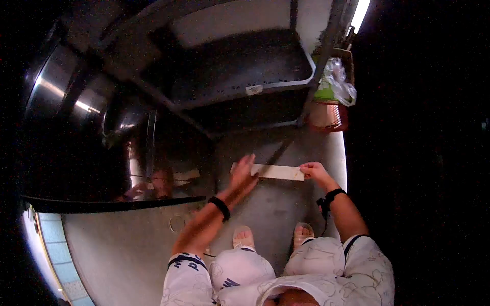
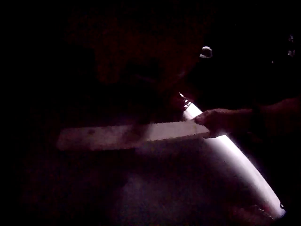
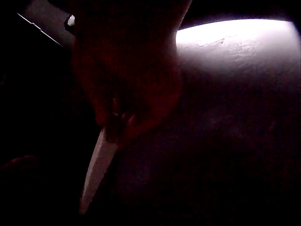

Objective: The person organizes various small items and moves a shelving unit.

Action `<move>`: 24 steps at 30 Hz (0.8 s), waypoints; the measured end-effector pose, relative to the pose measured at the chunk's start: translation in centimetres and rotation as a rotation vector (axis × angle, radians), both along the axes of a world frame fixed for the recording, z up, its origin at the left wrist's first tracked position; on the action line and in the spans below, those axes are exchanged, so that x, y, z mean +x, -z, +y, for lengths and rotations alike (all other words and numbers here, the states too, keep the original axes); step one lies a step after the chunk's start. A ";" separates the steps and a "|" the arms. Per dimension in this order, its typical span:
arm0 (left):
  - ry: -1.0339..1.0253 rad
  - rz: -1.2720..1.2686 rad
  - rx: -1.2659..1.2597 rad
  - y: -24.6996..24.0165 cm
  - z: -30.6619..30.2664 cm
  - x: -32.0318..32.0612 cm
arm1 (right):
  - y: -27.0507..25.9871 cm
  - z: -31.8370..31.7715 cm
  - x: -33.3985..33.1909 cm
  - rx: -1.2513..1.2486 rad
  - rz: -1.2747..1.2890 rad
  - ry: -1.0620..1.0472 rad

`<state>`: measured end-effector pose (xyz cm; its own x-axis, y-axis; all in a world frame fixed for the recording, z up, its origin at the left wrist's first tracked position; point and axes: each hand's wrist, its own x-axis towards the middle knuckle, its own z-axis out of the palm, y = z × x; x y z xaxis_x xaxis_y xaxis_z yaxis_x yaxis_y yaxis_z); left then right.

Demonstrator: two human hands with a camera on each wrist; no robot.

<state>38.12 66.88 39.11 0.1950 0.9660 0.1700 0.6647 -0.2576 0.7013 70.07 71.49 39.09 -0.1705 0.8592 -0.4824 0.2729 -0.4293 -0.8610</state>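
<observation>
A long, flat, pale strip (image 1: 278,172) is held level above the grey floor between both hands. My left hand (image 1: 244,173) lies over its left end with the fingers straight; whether the thumb grips underneath is hidden. My right hand (image 1: 312,171) pinches the right end. In the left wrist view the strip (image 2: 122,135) runs across the dark frame to the right hand (image 2: 218,120) at its far end. In the right wrist view the right hand (image 3: 127,94) curls its fingers round the strip (image 3: 99,165), which points down and left.
A dark metal shelf rack (image 1: 245,86) stands ahead. Shiny steel vessels (image 1: 76,102) are at the left. A red basket (image 1: 329,116) with a plastic bag (image 1: 339,81) hangs at the rack's right. My sandalled feet (image 1: 244,237) stand on the concrete floor (image 1: 127,250).
</observation>
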 end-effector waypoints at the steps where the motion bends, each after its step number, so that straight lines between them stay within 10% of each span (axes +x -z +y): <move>1: 0.000 0.000 -0.001 -0.8 0.5 -0.8 | -0.2 0.2 -0.4 -0.001 0.000 0.000; 7: -0.132 0.094 -0.483 -0.3 5.1 -4.1 | 0.8 2.3 -1.8 -0.056 -0.075 -0.027; 10: -0.239 -0.282 -0.483 5.7 8.9 -5.0 | 1.7 2.8 -1.8 -0.049 -0.080 -0.064; 12: -0.466 -1.316 -0.730 6.5 10.1 -5.5 | 1.0 2.8 -3.1 -0.043 -0.119 -0.041; 19: -0.290 -0.526 -0.015 1.8 9.6 -4.2 | 0.5 4.0 -5.2 0.080 -0.133 0.012; 24: -0.332 -0.857 -0.079 2.5 11.9 -2.5 | -2.3 5.7 -5.7 0.135 -0.157 0.058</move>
